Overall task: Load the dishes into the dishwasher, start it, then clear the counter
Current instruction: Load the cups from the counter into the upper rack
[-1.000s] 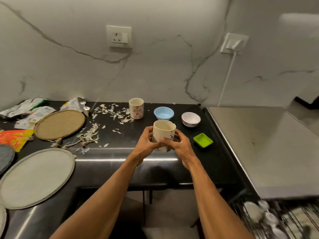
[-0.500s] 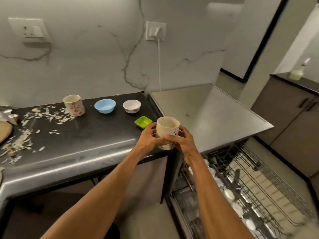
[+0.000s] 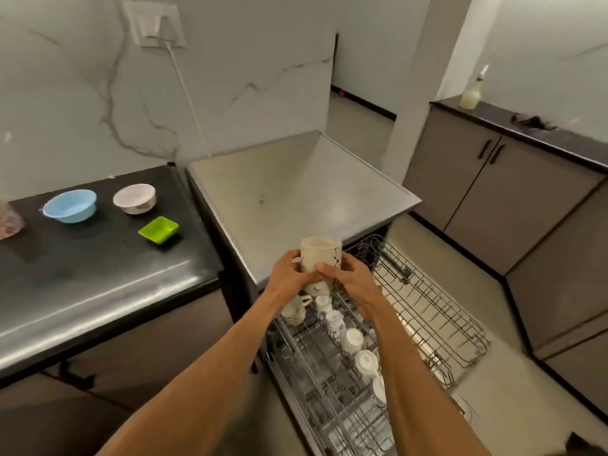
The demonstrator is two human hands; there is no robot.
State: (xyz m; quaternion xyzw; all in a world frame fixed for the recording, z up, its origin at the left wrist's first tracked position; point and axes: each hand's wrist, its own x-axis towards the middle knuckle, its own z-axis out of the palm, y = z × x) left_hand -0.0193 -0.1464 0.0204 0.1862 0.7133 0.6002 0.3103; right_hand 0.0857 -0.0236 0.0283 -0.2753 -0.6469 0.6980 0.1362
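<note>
A cream mug (image 3: 320, 256) with small dark marks stands upright between both hands. My left hand (image 3: 289, 276) grips its left side and my right hand (image 3: 350, 278) grips its right side, over the front edge of the steel dishwasher top (image 3: 296, 192). Below the hands the pulled-out dishwasher rack (image 3: 427, 311) holds a row of several white cups (image 3: 353, 340). On the black counter (image 3: 98, 264) sit a blue bowl (image 3: 70, 205), a white bowl (image 3: 135, 199) and a green square dish (image 3: 158, 228).
A floral mug (image 3: 8, 220) shows at the left edge of the counter. A power cord (image 3: 187, 93) runs down the marble wall from a socket. Brown cabinets (image 3: 493, 192) with a bottle (image 3: 472, 93) on top stand to the right, across a strip of floor.
The view has swung right from the counter to the open dishwasher. Both hands have carried the cream mug from above the counter to above the rack.
</note>
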